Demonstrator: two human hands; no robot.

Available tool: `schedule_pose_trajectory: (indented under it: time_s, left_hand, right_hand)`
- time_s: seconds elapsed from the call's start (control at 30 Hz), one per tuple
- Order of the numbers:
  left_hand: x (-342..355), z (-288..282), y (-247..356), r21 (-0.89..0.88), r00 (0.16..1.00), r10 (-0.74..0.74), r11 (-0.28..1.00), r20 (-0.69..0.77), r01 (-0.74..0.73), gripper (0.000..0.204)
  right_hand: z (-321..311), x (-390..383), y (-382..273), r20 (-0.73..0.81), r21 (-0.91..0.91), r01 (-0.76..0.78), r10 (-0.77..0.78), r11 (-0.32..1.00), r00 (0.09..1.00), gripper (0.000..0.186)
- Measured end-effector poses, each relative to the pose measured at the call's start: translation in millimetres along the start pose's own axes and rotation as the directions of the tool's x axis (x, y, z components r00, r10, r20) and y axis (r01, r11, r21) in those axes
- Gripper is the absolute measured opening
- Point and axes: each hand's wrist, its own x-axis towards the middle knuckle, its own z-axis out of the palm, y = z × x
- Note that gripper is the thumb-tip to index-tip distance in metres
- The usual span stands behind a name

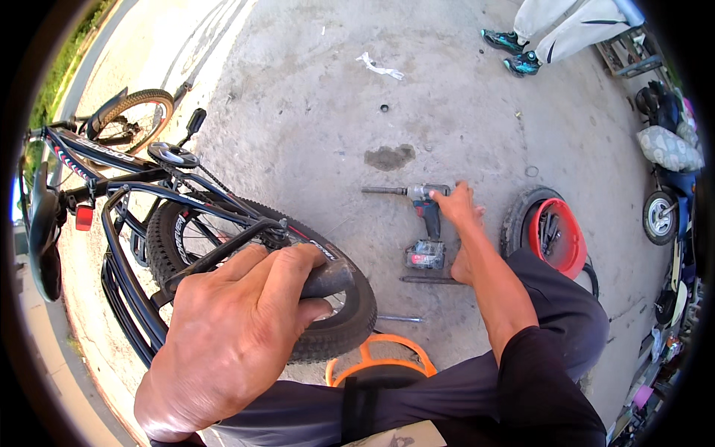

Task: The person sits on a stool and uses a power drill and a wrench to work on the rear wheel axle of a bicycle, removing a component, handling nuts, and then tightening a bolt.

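A black bicycle (119, 160) lies tilted at the left, its rear wheel (335, 335) under my left hand (231, 328). That hand is wrapped round a dark metal bar (337, 277) over the wheel. At a cordless impact wrench (426, 216) lying on the concrete, my right hand (460, 208) has its thumb on the rear of the head, fingers apart. The wrench has a long socket extension (380, 190). Just below it are a dark rod (417, 280) and a silver rod (402, 319), beside my bare foot (461, 266).
A red basin (573, 246) of tools sits in a loose tyre (520, 208). An orange-framed seat (417, 350) is below me. A person's legs (566, 33) stand at top right. Motorbikes (663, 216) line the right edge. A white scrap (380, 67) lies farther off.
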Motion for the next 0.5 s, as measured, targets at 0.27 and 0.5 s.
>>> schedule_pose_trajectory:
  time_s: [0.27,0.5]
  left_hand:
    - [-6,1,-2,-0.189,0.988,-0.134,0.975,-0.076,0.118,0.041]
    - [-7,-12,-12,-0.033,0.994,-0.070,0.997,0.080,0.073,0.026]
  right_hand:
    - [68,-30,21,0.287,0.167,-0.211,0.158,0.963,0.945,0.082]
    - [80,-33,23,0.641,0.667,-0.555,-0.004,0.498,0.767,0.018]
